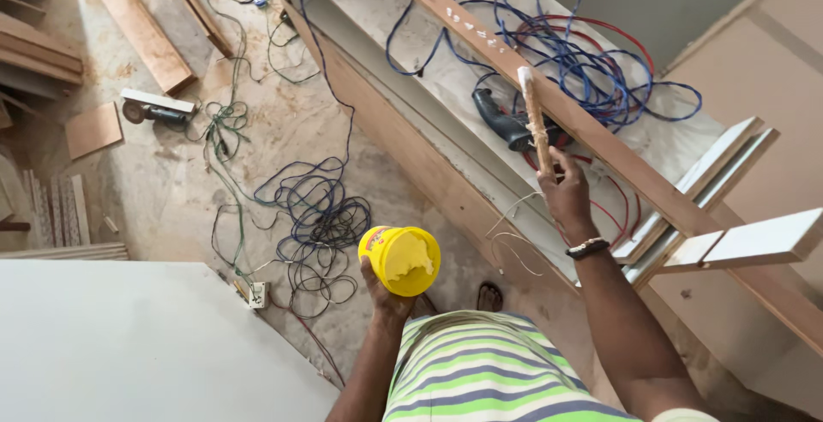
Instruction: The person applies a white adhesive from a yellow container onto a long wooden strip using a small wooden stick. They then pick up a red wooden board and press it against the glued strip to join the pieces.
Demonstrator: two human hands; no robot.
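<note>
Striped shirt (480, 371) above cable-strewn stone floor (171, 182).

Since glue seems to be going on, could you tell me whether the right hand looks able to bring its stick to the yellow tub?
Probably yes: the right hand holds the stick up, the tub faces open in the left hand, nothing between.

Yellow tub (400, 259); green-striped shirt (484, 371); blue cables (591, 62)

Open yellow glue tub (400, 260), upright; glue-tipped wooden stick (537, 122) tilted above plank.
</note>
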